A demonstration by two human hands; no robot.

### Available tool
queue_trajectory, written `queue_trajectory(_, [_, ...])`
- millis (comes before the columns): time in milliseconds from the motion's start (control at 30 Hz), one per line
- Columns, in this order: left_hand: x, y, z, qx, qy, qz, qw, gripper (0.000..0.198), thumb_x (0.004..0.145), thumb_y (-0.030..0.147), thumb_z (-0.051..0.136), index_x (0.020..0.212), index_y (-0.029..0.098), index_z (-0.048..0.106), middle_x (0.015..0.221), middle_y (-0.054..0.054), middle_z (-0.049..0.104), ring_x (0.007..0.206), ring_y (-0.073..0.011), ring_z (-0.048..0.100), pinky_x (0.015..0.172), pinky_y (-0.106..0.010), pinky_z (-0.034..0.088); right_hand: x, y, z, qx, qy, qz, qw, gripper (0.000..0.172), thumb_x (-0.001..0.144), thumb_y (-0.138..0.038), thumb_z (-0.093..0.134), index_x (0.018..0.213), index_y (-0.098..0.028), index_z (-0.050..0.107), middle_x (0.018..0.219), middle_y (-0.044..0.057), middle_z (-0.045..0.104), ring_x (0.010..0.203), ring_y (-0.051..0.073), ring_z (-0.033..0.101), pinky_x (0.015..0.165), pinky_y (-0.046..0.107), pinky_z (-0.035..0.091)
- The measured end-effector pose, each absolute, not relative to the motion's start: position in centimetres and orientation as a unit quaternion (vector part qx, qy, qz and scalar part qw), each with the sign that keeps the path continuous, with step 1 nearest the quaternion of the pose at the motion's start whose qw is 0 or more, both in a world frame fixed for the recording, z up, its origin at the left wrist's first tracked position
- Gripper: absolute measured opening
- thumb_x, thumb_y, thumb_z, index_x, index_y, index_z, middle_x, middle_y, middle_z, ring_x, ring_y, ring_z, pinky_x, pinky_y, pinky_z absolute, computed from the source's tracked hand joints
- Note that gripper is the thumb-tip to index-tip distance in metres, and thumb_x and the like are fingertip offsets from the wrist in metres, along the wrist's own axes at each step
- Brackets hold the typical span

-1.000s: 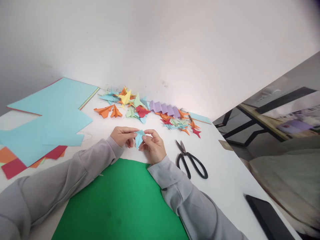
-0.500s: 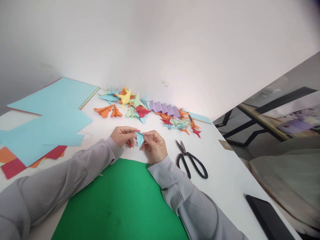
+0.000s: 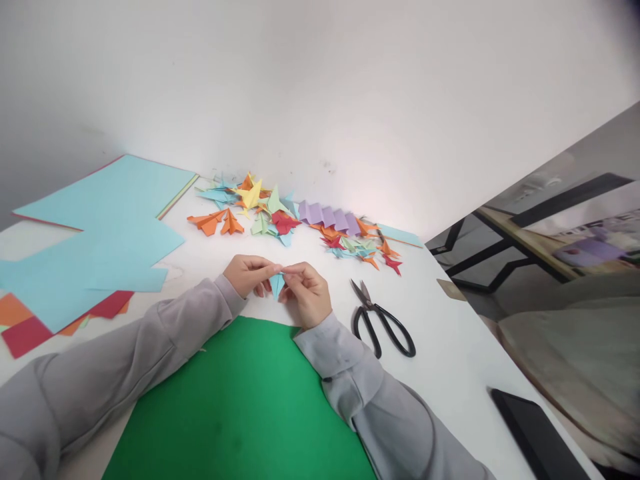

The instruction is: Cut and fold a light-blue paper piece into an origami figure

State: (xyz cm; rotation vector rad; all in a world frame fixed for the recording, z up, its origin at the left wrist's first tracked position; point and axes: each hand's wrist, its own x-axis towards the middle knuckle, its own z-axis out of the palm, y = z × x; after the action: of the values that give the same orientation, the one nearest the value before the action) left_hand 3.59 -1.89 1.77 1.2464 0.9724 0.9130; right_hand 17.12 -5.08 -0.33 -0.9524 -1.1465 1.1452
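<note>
Between my two hands is a small folded piece of light blue paper (image 3: 277,286), its point hanging downward. My left hand (image 3: 250,275) pinches its upper left edge with thumb and forefinger. On the other side, my right hand (image 3: 309,292) grips the upper right edge, its fingertips close to those of the left. The fingers cover the top of the paper. Both hands are just beyond the far edge of a green sheet (image 3: 240,400) on the white table.
Black-handled scissors (image 3: 383,317) lie right of my right hand, and a black phone (image 3: 537,433) near the right edge. Folded paper planes (image 3: 250,195) and a purple pleated strip (image 3: 329,219) lie along the wall. Blue paper sheets (image 3: 110,247) spread at left.
My fingertips have drawn together along the top of the blue paper, covering more of it. My left hand has shifted slightly right; the surroundings look the same.
</note>
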Motion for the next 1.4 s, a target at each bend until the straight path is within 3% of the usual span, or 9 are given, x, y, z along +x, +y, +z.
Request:
queue_trajectory(133, [3.64,-2.00,2.05,0.534,0.421,0.403,0.612,0.031,0.052,0.033,0.073,0.067,0.008,0.064,0.039,0.001,0.056,0.031,-0.0078,0.047,0.032,-0.019,0.038,17.19,-4.91,-0.45,-0.426,-0.476,0.503,0.582,0.023,0.068,-0.032,0.064,0.082,-0.019,0.052,0.043,-0.009,0.055,0.033,0.008,0.050,0.034,0.018,0.038])
queue_trajectory(233, [3.70,-2.11,2.14,0.528,0.421,0.413,0.611,0.032,0.049,0.031,0.075,0.067,0.008,0.063,0.040,0.000,0.057,0.031,-0.0076,0.047,0.032,-0.019,0.038,17.28,-4.64,-0.87,-0.436,-0.450,0.515,0.584,0.026,0.064,-0.036,0.067,0.072,-0.018,0.049,0.041,-0.008,0.056,0.031,0.008,0.049,0.034,0.018,0.038])
queue_trajectory(500, [3.78,-2.28,2.09,0.529,0.432,0.432,0.589,0.031,0.046,0.028,0.077,0.065,0.008,0.064,0.039,0.001,0.056,0.030,-0.0071,0.045,0.031,-0.019,0.036,17.32,-4.89,-0.73,-0.419,-0.433,0.539,0.589,0.026,0.066,-0.040,0.065,0.066,-0.016,0.056,0.049,-0.004,0.058,0.040,0.009,0.054,0.039,0.021,0.044])
queue_trajectory(767, [3.72,-2.13,1.66,0.536,0.428,0.430,0.587,0.030,0.040,0.022,0.079,0.061,0.008,0.062,0.036,0.004,0.053,0.029,-0.0061,0.043,0.030,-0.018,0.034,17.32,-4.90,-0.71,-0.446,-0.482,0.507,0.558,0.030,0.067,-0.045,0.063,0.066,-0.017,0.052,0.043,-0.006,0.054,0.036,0.009,0.051,0.037,0.020,0.040])
queue_trajectory(1100, [3.57,-2.00,1.82,0.536,0.435,0.418,0.591,0.029,0.041,0.026,0.079,0.053,0.011,0.059,0.036,0.002,0.054,0.029,-0.0063,0.044,0.031,-0.018,0.034,17.31,-4.93,-0.79,-0.439,-0.482,0.499,0.571,0.029,0.069,-0.045,0.062,0.067,-0.018,0.052,0.043,-0.006,0.054,0.036,0.009,0.050,0.037,0.021,0.040])
queue_trajectory(1400, [3.27,-1.89,1.70,0.586,0.372,0.407,0.594,0.027,0.052,0.033,0.074,0.048,0.012,0.058,0.039,0.001,0.053,0.033,-0.0057,0.044,0.034,-0.018,0.034,17.30,-5.08,-0.44,-0.443,-0.499,0.503,0.549,0.031,0.067,-0.046,0.064,0.063,-0.018,0.052,0.044,-0.005,0.055,0.037,0.009,0.050,0.038,0.021,0.038])
